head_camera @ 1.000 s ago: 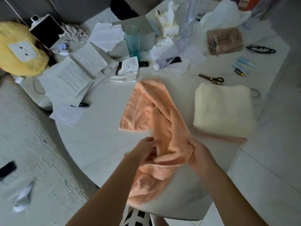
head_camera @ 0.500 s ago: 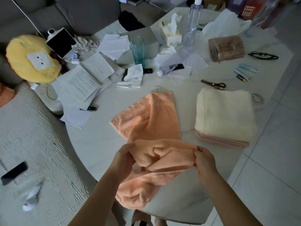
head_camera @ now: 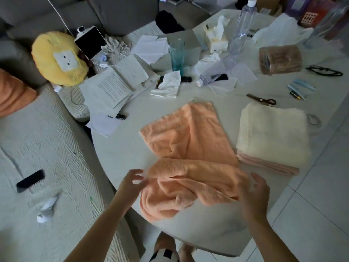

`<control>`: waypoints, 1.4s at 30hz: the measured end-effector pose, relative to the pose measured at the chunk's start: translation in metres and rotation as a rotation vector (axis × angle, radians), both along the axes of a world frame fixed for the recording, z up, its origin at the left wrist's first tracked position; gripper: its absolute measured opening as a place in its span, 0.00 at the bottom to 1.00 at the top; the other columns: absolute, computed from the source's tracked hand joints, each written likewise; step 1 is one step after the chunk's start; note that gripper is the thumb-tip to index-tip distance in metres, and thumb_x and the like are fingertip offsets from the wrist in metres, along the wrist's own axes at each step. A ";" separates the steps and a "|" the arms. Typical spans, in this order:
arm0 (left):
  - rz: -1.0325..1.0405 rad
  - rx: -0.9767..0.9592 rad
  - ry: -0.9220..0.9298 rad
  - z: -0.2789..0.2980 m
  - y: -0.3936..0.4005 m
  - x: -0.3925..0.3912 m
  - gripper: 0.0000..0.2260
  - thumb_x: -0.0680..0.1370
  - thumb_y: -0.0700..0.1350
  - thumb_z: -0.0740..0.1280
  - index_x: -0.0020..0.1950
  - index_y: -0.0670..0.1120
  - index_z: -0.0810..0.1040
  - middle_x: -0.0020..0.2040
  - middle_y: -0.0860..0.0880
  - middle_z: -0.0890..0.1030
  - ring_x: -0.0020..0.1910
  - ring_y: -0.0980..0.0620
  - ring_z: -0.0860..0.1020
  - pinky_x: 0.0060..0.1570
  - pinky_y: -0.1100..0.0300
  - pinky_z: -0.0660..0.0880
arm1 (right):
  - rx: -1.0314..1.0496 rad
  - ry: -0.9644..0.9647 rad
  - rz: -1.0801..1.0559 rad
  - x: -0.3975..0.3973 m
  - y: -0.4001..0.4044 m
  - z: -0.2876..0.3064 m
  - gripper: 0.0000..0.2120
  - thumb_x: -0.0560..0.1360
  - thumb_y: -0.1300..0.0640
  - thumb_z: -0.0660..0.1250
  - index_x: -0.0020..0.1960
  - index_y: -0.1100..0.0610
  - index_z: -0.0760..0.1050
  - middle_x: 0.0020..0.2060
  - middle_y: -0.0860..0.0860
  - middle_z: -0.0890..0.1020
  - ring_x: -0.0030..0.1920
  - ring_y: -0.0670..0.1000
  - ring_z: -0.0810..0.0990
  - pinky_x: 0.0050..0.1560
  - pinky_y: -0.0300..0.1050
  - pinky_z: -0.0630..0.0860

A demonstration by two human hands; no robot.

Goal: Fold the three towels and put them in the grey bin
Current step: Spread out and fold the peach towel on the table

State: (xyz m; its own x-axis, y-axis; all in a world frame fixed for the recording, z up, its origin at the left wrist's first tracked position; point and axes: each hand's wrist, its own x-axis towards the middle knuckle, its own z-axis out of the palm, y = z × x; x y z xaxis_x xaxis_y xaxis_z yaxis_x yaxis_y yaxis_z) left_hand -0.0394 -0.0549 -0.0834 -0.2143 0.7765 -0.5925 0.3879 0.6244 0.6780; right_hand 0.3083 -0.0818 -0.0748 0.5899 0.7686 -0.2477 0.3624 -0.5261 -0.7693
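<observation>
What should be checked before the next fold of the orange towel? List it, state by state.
1. Orange towel lying flat: not ok, its near part is bunched.
2. Left hand free: ok, fingers spread at the towel's edge.
3. Right hand free: ok, open beside the towel.
4. Folded cream towel out of the way: ok, stacked on a pink one to the right.
5. Grey bin within reach: cannot tell, not identifiable.

The orange towel (head_camera: 190,148) is soft, matt terry cloth with a nubbly pile; the folded cream towel (head_camera: 272,133) looks fluffier. The table (head_camera: 120,154) is smooth and pale with a faint sheen. The water bottle (head_camera: 240,29) is clear plastic, the printed sheets (head_camera: 113,86) matt paper.
</observation>
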 end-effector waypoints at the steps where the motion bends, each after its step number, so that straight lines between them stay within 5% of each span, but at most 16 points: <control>1: -0.071 -0.038 -0.016 -0.003 -0.013 0.011 0.17 0.76 0.46 0.73 0.62 0.54 0.72 0.50 0.50 0.82 0.44 0.52 0.82 0.37 0.62 0.76 | 0.013 -0.173 0.110 -0.012 -0.006 0.002 0.11 0.70 0.63 0.73 0.51 0.58 0.77 0.48 0.53 0.81 0.50 0.59 0.78 0.46 0.53 0.77; 5: -0.119 -0.066 0.053 -0.009 -0.045 0.058 0.07 0.75 0.46 0.70 0.52 0.53 0.78 0.38 0.51 0.83 0.39 0.52 0.82 0.37 0.59 0.78 | 0.200 -0.225 0.642 -0.073 -0.028 0.011 0.12 0.69 0.58 0.74 0.52 0.56 0.80 0.45 0.50 0.82 0.48 0.54 0.79 0.50 0.54 0.75; 9: -0.099 0.050 0.026 0.009 -0.054 0.081 0.03 0.74 0.44 0.68 0.41 0.48 0.78 0.33 0.50 0.81 0.34 0.54 0.77 0.37 0.60 0.74 | 0.133 -0.134 0.882 -0.102 -0.021 0.010 0.17 0.77 0.49 0.67 0.64 0.51 0.76 0.56 0.45 0.81 0.58 0.48 0.77 0.61 0.52 0.72; 13: -0.331 0.223 0.065 0.037 -0.068 0.079 0.09 0.77 0.42 0.67 0.41 0.56 0.73 0.34 0.54 0.79 0.32 0.58 0.75 0.33 0.67 0.70 | 0.172 -0.294 1.135 -0.100 -0.024 0.013 0.36 0.73 0.49 0.71 0.76 0.46 0.61 0.72 0.47 0.72 0.70 0.50 0.71 0.68 0.52 0.69; 15: -0.494 0.303 0.053 0.052 -0.078 0.077 0.09 0.78 0.45 0.64 0.44 0.61 0.73 0.38 0.56 0.81 0.36 0.58 0.78 0.37 0.65 0.74 | 0.217 -0.246 1.196 -0.095 -0.034 0.018 0.42 0.71 0.50 0.71 0.78 0.41 0.52 0.75 0.46 0.66 0.69 0.44 0.68 0.65 0.42 0.68; 18: -0.545 0.317 -0.040 0.059 -0.103 0.076 0.11 0.78 0.41 0.62 0.48 0.58 0.75 0.42 0.57 0.83 0.41 0.57 0.81 0.41 0.63 0.77 | 0.020 -0.201 1.240 -0.086 -0.047 0.024 0.36 0.69 0.44 0.70 0.74 0.42 0.61 0.65 0.42 0.75 0.56 0.36 0.74 0.53 0.33 0.73; 21: -0.190 0.257 -0.170 0.051 -0.129 0.063 0.12 0.78 0.33 0.65 0.47 0.51 0.80 0.43 0.50 0.84 0.43 0.50 0.82 0.37 0.61 0.78 | -0.141 -0.329 1.282 -0.082 -0.064 0.025 0.14 0.71 0.47 0.67 0.55 0.50 0.75 0.42 0.45 0.82 0.41 0.45 0.79 0.40 0.41 0.76; 26: 0.073 0.200 -0.360 0.045 -0.163 0.031 0.10 0.70 0.37 0.63 0.44 0.45 0.82 0.39 0.44 0.81 0.39 0.47 0.79 0.39 0.49 0.79 | -0.014 -0.427 1.098 -0.087 -0.092 0.014 0.10 0.77 0.48 0.64 0.55 0.51 0.75 0.47 0.46 0.78 0.46 0.47 0.76 0.46 0.44 0.76; 29: 0.041 0.251 -0.343 0.048 -0.179 0.026 0.08 0.65 0.38 0.59 0.34 0.46 0.78 0.32 0.45 0.76 0.34 0.50 0.72 0.33 0.62 0.68 | 0.188 -0.559 1.061 -0.111 -0.088 0.010 0.29 0.68 0.46 0.73 0.66 0.50 0.68 0.60 0.49 0.74 0.58 0.51 0.73 0.56 0.45 0.73; 31: 0.001 0.281 -0.336 0.051 -0.189 0.026 0.08 0.64 0.38 0.58 0.30 0.46 0.75 0.28 0.48 0.73 0.30 0.53 0.68 0.29 0.65 0.62 | 0.073 -0.658 1.131 -0.127 -0.083 0.007 0.38 0.67 0.43 0.72 0.72 0.52 0.61 0.62 0.51 0.76 0.60 0.54 0.74 0.61 0.51 0.72; 34: 0.061 0.317 -0.362 0.054 -0.200 0.018 0.08 0.64 0.37 0.58 0.30 0.46 0.75 0.28 0.49 0.71 0.29 0.55 0.66 0.28 0.66 0.61 | -0.215 -0.637 1.147 -0.130 -0.087 -0.003 0.25 0.76 0.45 0.64 0.70 0.53 0.65 0.53 0.52 0.82 0.55 0.56 0.80 0.62 0.54 0.70; 37: 0.152 0.322 -0.315 0.054 -0.206 0.007 0.08 0.65 0.38 0.58 0.34 0.45 0.77 0.31 0.48 0.73 0.33 0.53 0.70 0.34 0.62 0.66 | -0.256 -0.467 1.132 -0.107 -0.106 -0.009 0.08 0.79 0.51 0.61 0.53 0.53 0.77 0.45 0.50 0.83 0.45 0.54 0.80 0.46 0.47 0.75; 39: 0.223 0.242 -0.319 0.051 -0.207 0.000 0.10 0.64 0.39 0.59 0.40 0.41 0.78 0.35 0.45 0.74 0.38 0.48 0.70 0.41 0.55 0.65 | -0.313 -0.440 1.144 -0.091 -0.119 -0.011 0.05 0.78 0.54 0.62 0.48 0.53 0.76 0.43 0.48 0.80 0.44 0.53 0.78 0.41 0.45 0.73; 42: 0.130 0.101 -0.299 0.056 -0.208 -0.003 0.17 0.64 0.41 0.60 0.51 0.45 0.78 0.43 0.40 0.77 0.42 0.44 0.73 0.42 0.54 0.70 | -0.335 -0.330 1.108 -0.084 -0.137 -0.009 0.09 0.76 0.46 0.62 0.47 0.52 0.73 0.45 0.46 0.78 0.45 0.50 0.78 0.46 0.48 0.76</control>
